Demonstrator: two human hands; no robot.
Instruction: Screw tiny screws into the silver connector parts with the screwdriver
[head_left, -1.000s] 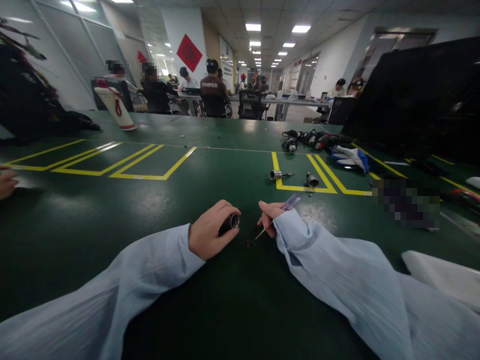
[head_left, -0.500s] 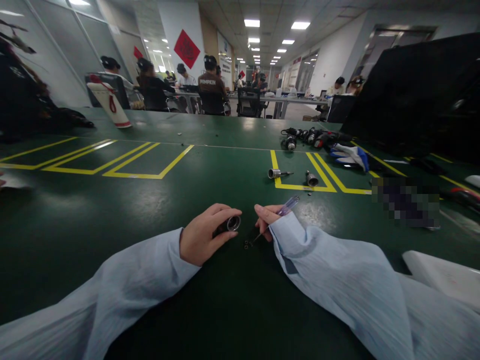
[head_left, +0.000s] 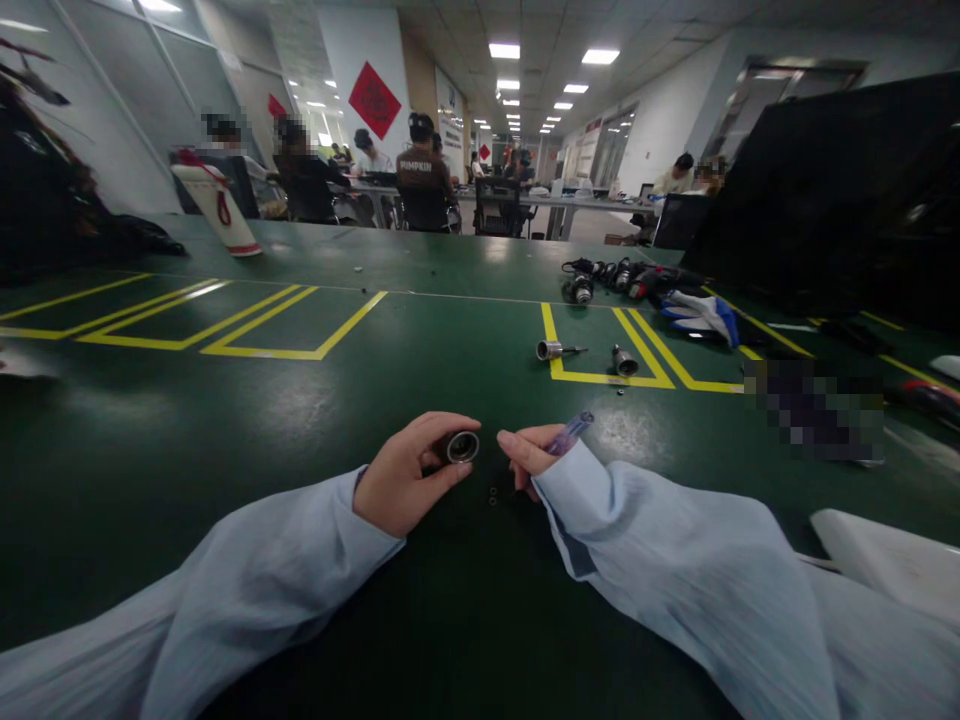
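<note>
My left hand (head_left: 412, 462) grips a hollow metal cylinder (head_left: 463, 447) between thumb and fingers, its round open end turned toward me. Across from it, my right hand (head_left: 534, 455) is closed around a screwdriver (head_left: 571, 432) with a clear purple handle. The handle sticks up behind the thumb, and the thin shaft is hardly visible against the dark table. Two tiny rings (head_left: 493, 496) lie on the green tabletop between and just below my hands. The right fingertips are apart from the metal cylinder.
Beyond my right hand lie a metal part with a thin shaft (head_left: 551, 350) and a metal cup-like part (head_left: 624, 360), inside yellow tape (head_left: 611, 379). Further back are dark cabled tools (head_left: 581, 288) and a blue-white glove (head_left: 703, 318). A white bottle (head_left: 217, 210) stands left; a white object (head_left: 889, 555) lies right.
The right hand has shifted slightly left, and the screwdriver's shaft has swung away from the tiny rings. My left hand has turned the cylinder's open end more toward me.
</note>
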